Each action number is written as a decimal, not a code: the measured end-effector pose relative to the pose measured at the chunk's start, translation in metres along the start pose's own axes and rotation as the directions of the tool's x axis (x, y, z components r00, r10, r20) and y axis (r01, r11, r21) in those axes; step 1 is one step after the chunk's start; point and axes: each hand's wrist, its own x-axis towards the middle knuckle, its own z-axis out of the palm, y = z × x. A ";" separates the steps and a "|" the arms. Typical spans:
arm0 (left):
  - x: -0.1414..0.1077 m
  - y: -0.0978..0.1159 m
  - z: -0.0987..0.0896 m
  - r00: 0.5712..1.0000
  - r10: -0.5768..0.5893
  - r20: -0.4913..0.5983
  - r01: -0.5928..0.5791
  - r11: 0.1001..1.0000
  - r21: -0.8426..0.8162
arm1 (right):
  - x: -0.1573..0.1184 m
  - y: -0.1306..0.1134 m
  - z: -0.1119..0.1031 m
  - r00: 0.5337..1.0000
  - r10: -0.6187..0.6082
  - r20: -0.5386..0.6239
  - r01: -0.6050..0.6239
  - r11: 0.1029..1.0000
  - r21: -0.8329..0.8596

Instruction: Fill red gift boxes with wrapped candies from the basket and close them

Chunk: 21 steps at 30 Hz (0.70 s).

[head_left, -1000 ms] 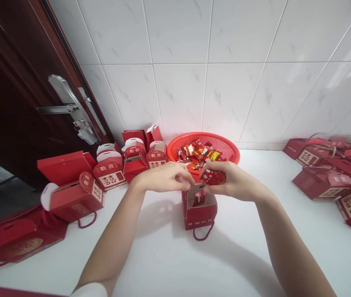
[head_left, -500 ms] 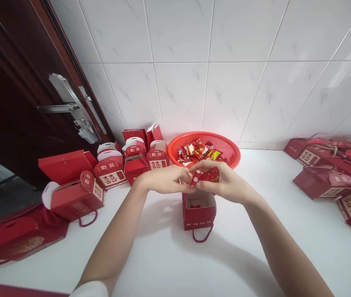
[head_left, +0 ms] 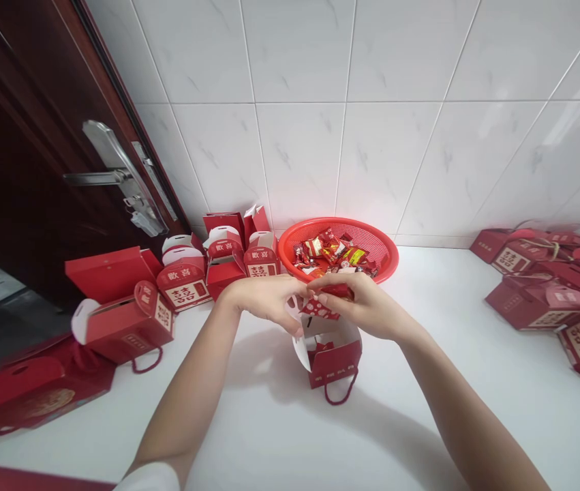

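Observation:
A small red gift box (head_left: 338, 361) stands upright on the white table, its top unfolded and its purple-red cord loop hanging at the near side. Red items lie inside it. My left hand (head_left: 266, 300) is closed at the box's left side, thumb and fingers pinching the white-lined end flap (head_left: 300, 349). Over the far part of the opening, my right hand (head_left: 364, 303) grips a red wrapped packet (head_left: 320, 308) with pale dots. The packet's far end is hidden by the fingers.
Behind my hands, a red plastic basket (head_left: 389, 254) holds wrapped sweets (head_left: 330, 247) against the tiled wall. Several red gift boxes (head_left: 131, 331) line the left, near a dark door (head_left: 18, 136). Flattened red boxes (head_left: 535, 300) pile up at the right.
The box has shifted slightly right and nearer, and its left flap now stands out at my left hand. The packet has lowered a little toward the opening.

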 end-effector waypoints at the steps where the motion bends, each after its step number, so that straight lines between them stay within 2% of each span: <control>1: 0.001 -0.002 0.000 1.000 0.025 0.011 -0.025 1.000 -0.019 | 0.000 0.000 -0.001 1.000 -0.002 0.008 0.002 1.000 -0.004; 4: 0.002 -0.004 0.000 0.995 0.092 0.033 -0.090 0.995 -0.052 | 0.000 0.001 -0.002 1.000 0.007 0.010 -0.008 0.999 0.040; 11: 0.000 -0.002 0.000 0.996 0.083 0.028 -0.083 0.996 -0.013 | -0.003 0.000 0.007 0.983 0.175 -0.056 -0.165 0.976 0.144; 14: 0.001 -0.004 0.000 0.995 0.092 0.021 -0.092 0.996 -0.010 | -0.002 0.003 0.008 0.995 0.076 -0.072 -0.070 0.994 0.085; 17: 0.000 -0.007 0.001 0.998 0.059 0.001 -0.059 0.998 0.000 | 0.000 0.006 0.006 0.998 -0.052 -0.017 0.052 0.999 -0.005; 19: 0.000 -0.008 0.002 0.998 0.067 -0.004 -0.067 0.998 -0.014 | 0.000 0.006 0.002 0.996 -0.086 0.029 0.087 0.996 -0.007; 21: 0.000 -0.009 0.002 0.996 0.086 0.006 -0.086 0.996 -0.031 | -0.001 0.003 -0.001 0.994 -0.108 0.026 0.109 0.994 -0.020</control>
